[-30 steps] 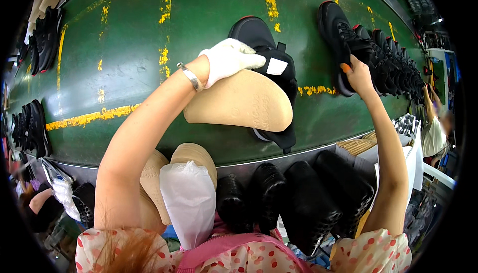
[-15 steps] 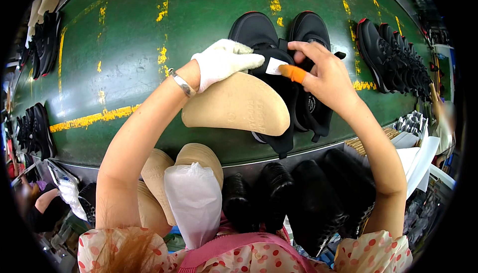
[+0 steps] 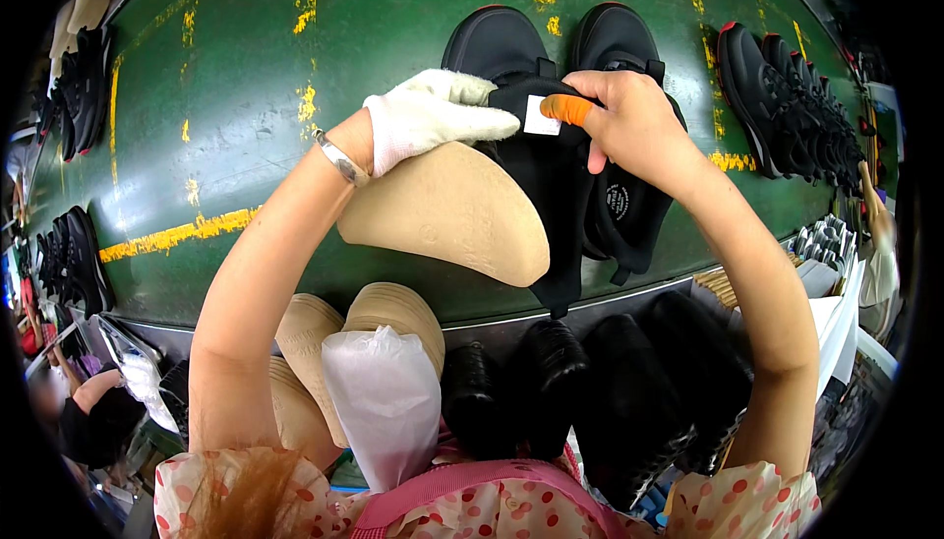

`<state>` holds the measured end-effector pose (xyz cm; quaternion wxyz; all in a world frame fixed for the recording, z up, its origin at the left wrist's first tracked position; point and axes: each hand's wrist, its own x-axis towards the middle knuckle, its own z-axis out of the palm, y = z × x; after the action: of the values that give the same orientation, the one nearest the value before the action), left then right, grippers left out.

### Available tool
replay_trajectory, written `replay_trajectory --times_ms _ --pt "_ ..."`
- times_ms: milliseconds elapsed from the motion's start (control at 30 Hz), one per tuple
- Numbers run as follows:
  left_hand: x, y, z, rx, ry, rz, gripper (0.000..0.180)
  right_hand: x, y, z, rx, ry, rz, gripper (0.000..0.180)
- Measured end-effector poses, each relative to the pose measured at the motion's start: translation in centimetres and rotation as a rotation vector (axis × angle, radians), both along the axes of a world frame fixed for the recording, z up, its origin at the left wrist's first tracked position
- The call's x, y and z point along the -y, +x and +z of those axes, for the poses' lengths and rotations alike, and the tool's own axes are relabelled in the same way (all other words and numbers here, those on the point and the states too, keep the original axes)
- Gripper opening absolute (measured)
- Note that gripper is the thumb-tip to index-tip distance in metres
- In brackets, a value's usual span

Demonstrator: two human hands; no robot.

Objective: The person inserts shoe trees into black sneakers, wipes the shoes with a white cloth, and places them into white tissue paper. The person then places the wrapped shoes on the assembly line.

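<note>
My left hand (image 3: 428, 118), in a white glove, holds a curved beige shoe insert (image 3: 447, 212) that hangs below the palm. Its gloved fingertips reach the opening of the left black shoe (image 3: 492, 42). With an orange cover on its thumb, my right hand (image 3: 634, 131) pinches that shoe's black tongue (image 3: 516, 101). The thumb presses beside a small white label (image 3: 535, 123) there. To the right, partly behind my right hand, lies a second black shoe (image 3: 618, 42) with a round print inside its heel. My left hand's curled fingers are partly hidden.
Below the green table's edge stand beige inserts (image 3: 393, 308), a white paper-wrapped piece (image 3: 383, 401) and several black wrapped shapes (image 3: 629, 382). Rows of black shoes sit at the right (image 3: 747, 96) and left (image 3: 84, 254). White sheets (image 3: 836, 323) lie near my right elbow.
My right hand has closed on the tongue, its thumb now over the label's edge. My left hand and the insert have shifted slightly left. The two shoes' toes sit a little farther away.
</note>
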<state>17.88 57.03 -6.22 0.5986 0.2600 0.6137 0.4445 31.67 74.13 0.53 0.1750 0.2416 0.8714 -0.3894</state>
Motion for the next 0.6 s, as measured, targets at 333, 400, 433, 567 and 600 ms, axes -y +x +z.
replay_trajectory --times_ms 333,400,433,567,600 --pt "-0.42 0.09 -0.31 0.023 0.020 -0.016 0.021 -0.48 -0.59 -0.11 0.068 -0.085 -0.042 0.019" --pt "-0.48 0.07 -0.28 0.017 0.013 -0.014 0.022 -0.51 -0.69 -0.04 0.071 -0.090 -0.040 0.019" --pt "-0.51 0.03 -0.37 0.008 0.011 -0.019 0.022 -0.53 -0.73 -0.01 0.073 -0.093 -0.039 0.019" --pt "-0.51 -0.16 -0.87 0.043 -0.001 -0.019 0.027 -0.57 -0.54 -0.23 0.062 -0.070 -0.035 0.018" --pt "-0.52 -0.02 -0.81 0.069 -0.001 -0.015 0.030 -0.60 -0.32 -0.16 0.049 -0.052 -0.027 0.018"
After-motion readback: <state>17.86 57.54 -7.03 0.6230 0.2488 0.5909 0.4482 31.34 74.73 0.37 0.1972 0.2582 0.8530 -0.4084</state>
